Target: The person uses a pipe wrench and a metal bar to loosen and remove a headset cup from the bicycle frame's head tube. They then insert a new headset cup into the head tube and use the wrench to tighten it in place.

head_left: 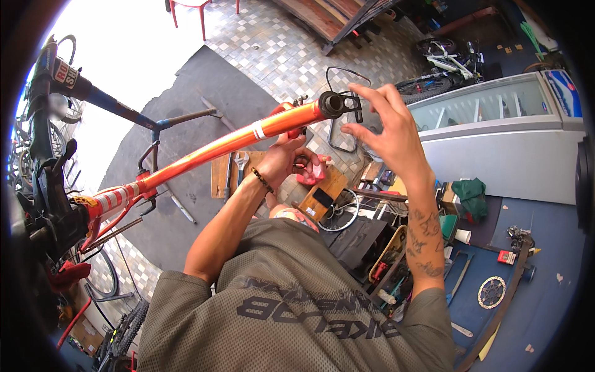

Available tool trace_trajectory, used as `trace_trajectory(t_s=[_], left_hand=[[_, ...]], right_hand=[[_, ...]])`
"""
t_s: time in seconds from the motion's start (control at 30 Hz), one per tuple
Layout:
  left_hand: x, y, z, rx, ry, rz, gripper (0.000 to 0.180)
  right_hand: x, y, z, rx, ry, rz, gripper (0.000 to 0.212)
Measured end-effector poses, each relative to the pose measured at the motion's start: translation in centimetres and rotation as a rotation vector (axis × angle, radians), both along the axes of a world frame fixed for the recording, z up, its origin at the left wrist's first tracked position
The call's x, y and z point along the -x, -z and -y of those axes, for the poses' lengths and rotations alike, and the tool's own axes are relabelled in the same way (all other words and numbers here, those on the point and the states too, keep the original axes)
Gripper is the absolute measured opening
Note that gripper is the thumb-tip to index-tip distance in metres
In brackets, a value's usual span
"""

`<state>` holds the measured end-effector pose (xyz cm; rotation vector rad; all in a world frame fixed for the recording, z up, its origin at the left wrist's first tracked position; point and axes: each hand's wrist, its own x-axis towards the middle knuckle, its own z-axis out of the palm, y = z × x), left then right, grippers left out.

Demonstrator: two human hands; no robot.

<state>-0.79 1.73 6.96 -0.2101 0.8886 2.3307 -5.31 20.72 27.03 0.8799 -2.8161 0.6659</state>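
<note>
An orange bicycle frame with white bands slants across the view, its near-right end a round tube opening with a black ring. Just below this end is my left hand, fingers curled; whatever they hold is too small or hidden to name. A pink-red object shows right beyond those fingers, and I cannot tell whether they touch it. My right hand is raised beside the tube end, thumb and fingers apart, with no grip visible. Between it and the ring sits a black slotted piece.
A black clamp bears the frame at left. Below, a wooden board carries an adjustable wrench on a dark mat. At right are a blue bench with a brake rotor, cluttered tools and a glass-topped chest.
</note>
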Motion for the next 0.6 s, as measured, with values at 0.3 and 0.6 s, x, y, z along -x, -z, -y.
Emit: trace_trajectory(t_s=[0.3,0.6], left_hand=[[0.0,-0.2,-0.7,0.151,-0.085,0.005,0.031],[0.4,0.2,0.0,1.302,-0.236,-0.601,0.044]], right_hand=[[3.1,0.8,-1.0,-0.096,-0.179,0.017,0.031],[2.2,6.7,-2.7,0.62,0.201,0.794,0.051]])
